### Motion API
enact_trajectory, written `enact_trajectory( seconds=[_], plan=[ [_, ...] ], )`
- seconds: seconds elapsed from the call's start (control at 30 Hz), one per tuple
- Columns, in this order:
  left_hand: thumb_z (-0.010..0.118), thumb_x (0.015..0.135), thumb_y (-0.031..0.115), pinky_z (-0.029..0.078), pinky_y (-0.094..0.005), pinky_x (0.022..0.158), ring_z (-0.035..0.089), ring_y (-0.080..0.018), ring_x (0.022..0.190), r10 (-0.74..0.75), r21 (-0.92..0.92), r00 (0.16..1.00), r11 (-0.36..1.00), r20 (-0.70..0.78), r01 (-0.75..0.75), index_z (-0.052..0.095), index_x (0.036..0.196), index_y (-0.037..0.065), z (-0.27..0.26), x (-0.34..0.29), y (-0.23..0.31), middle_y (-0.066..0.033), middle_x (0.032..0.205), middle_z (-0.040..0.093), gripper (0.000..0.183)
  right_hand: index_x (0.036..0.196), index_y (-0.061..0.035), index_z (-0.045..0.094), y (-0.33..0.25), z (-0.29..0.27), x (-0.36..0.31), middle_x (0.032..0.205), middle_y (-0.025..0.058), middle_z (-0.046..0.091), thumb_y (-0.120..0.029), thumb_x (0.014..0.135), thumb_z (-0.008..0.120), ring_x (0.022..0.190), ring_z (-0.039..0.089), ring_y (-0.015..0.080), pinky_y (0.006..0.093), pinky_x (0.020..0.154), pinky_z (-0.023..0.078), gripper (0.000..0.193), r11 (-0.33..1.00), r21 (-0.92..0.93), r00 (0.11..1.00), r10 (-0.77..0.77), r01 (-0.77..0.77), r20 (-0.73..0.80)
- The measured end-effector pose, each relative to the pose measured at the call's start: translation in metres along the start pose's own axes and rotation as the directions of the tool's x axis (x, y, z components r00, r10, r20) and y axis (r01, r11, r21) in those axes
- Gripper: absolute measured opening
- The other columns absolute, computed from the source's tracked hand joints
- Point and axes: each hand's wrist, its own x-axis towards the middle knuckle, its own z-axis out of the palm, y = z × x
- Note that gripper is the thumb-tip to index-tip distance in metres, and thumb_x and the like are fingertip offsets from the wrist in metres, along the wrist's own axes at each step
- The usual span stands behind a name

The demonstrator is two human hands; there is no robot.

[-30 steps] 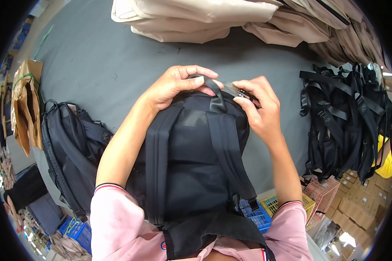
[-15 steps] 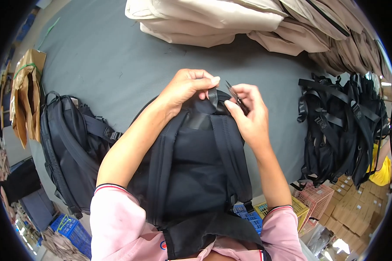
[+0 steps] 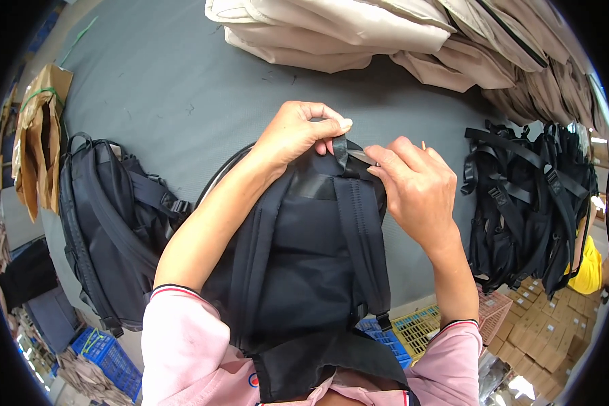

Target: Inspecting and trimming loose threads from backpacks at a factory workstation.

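- The black backpack (image 3: 304,250) lies on the near middle of the grey desk (image 3: 169,88), straps facing up, its top toward the far side.
- Your left hand (image 3: 298,135) reaches over its top; the fingers pinch the handle (image 3: 341,154), holding the loop raised.
- Your right hand (image 3: 421,186) is just right of the handle, fingers drawn narrow beside a thin greyish piece; you cannot tell from here whether they grip it.
- To your left, a second backpack (image 3: 108,210) rests on the desk, with a brown paper bag (image 3: 40,142) at the desk's left edge.
- On the far side, beige bags (image 3: 331,34) lie piled toward the right.
- To your right, more black packs (image 3: 521,210) hang bunched together.
- Below the desk's near right edge are a blue crate (image 3: 386,338), a yellow crate (image 3: 416,328) and, farther right, cartons (image 3: 541,331).
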Motion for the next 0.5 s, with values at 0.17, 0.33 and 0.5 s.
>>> enact_trajectory(
  seconds=[0.17, 0.33, 0.5],
  plan=[
    [0.069, 0.080, 0.019, 0.043, -0.0208, 0.056, 0.052, -0.0073, 0.058, -0.011, 0.005, 1.000, 1.000, 0.004, 0.011, 0.066, 0.083, -0.001, 0.001, -0.001, 0.002, -0.0022, 0.069, 0.060, 0.020, 0.091, -0.0104, 0.065, -0.001, -0.003, 0.000, 0.076, 0.0019, 0.055, -0.010, 0.069, 0.071, 0.058, 0.049, 0.0221, 0.0314, 0.055, 0.040, 0.022, 0.997, 0.070, 0.998, 0.027, -0.023, -0.055],
    [0.069, 0.079, 0.020, 0.042, -0.0207, 0.056, 0.052, -0.0072, 0.058, -0.022, 0.025, 1.000, 0.999, 0.001, 0.022, 0.065, 0.084, -0.002, -0.001, -0.001, 0.001, -0.0026, 0.069, 0.060, 0.022, 0.090, -0.0115, 0.065, -0.001, -0.009, 0.009, 0.076, 0.0004, 0.056, -0.010, 0.070, 0.070, 0.058, 0.048, 0.0222, 0.0312, 0.055, 0.040, 0.021, 1.000, 0.008, 0.999, -0.003, 0.002, 0.051],
    [0.070, 0.079, 0.021, 0.042, -0.0201, 0.055, 0.051, -0.0067, 0.057, -0.019, 0.030, 1.000, 0.999, 0.011, 0.019, 0.065, 0.084, -0.001, 0.000, -0.001, 0.001, -0.0022, 0.068, 0.059, 0.024, 0.088, -0.0117, 0.065, 0.014, -0.008, 0.014, 0.074, 0.0005, 0.055, -0.010, 0.070, 0.070, 0.060, 0.050, 0.0221, 0.0311, 0.056, 0.041, 0.019, 0.993, 0.026, 0.989, -0.114, 0.112, 0.091]
  ],
)
